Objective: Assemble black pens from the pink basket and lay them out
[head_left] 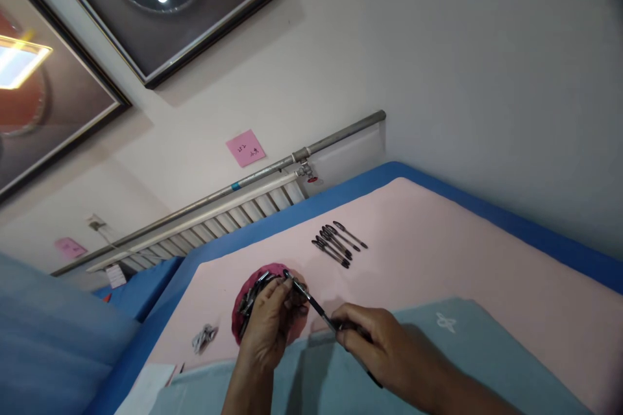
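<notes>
A slim black and silver pen (316, 307) slants between my two hands, above the table. My left hand (270, 321) is closed, its thumb and fingers pinching the pen near its upper end. My right hand (372, 340) is wrapped round the lower end. Below that fist a dark rod (374, 379) sticks out; whether it belongs to the same pen I cannot tell. Under my left hand, partly hidden by it, sits a round dark-pink bowl (237, 318) full of black and silver pen parts (256, 292).
Several dark pens (335, 243) lie side by side beyond my hands. Left of the bowl is a small heap of silvery pieces (204, 337). A pink sheet (438, 253) covers the blue-edged table, with teal cloth (438, 337) nearest me. A radiator (233, 220) and wall stand behind.
</notes>
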The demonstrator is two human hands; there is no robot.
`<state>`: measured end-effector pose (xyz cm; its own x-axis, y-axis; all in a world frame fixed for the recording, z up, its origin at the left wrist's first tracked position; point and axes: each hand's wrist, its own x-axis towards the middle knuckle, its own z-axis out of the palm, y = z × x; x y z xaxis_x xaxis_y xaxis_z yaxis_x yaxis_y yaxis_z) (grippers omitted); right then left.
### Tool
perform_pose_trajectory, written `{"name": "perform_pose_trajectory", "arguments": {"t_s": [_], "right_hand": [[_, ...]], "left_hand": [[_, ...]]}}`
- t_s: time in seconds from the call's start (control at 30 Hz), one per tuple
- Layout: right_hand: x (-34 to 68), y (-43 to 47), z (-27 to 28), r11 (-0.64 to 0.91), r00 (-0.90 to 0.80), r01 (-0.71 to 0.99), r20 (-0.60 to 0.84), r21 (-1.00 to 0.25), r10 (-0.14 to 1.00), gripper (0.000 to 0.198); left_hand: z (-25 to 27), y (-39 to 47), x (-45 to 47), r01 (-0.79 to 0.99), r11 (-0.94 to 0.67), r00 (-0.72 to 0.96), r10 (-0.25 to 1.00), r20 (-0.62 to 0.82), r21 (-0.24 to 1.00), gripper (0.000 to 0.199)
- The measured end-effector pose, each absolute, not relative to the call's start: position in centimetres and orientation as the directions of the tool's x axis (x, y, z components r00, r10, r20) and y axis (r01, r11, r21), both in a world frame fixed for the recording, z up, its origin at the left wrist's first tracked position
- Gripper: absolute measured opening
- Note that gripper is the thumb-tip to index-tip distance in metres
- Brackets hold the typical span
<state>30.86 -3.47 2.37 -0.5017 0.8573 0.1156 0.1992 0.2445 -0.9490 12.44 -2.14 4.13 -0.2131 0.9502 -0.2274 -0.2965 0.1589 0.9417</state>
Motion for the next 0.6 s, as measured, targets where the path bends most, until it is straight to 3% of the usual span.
{"name": "perform_pose_trajectory", "arguments": {"t_s": [0.27, 0.4, 0.5, 0.57, 0.6], "right_hand": [[29.3, -2.9, 1.0, 0.0, -0.468, 0.149, -0.07, -0.989, 0.881, 0.015], [28.8, -1.4, 0.0, 0.05, -0.446, 0.178, -0.035, -0.983, 0.894, 0.016], [29.1, 2.0, 0.3, 0.211, -0.327, 0.389, 0.079, -0.897, 0.942, 0.022], [29.6, 5.4, 0.7, 0.251, -0.204, 0.728, 0.149, -0.638, 0.968, 0.026], [30.0, 7.1, 0.7, 0.226, -0.162, 0.791, 0.16, -0.568, 0.974, 0.025]], "left_hand": [[2.4, -3.2, 13.0, -0.215, 0.191, -0.096, 0.972, -0.216, 0.958, 0.021], [2.1, -3.4, 12.6, -0.182, 0.202, -0.132, 0.965, -0.227, 0.962, 0.031], [1.6, -4.4, 11.6, 0.018, 0.133, -0.311, 0.943, -0.121, 0.991, 0.037], [0.4, -5.6, 10.9, 0.19, 0.073, -0.343, 0.939, -0.004, 0.979, 0.034], [-0.4, -6.3, 10.6, 0.26, 0.068, -0.349, 0.937, 0.028, 0.963, 0.033]]}}
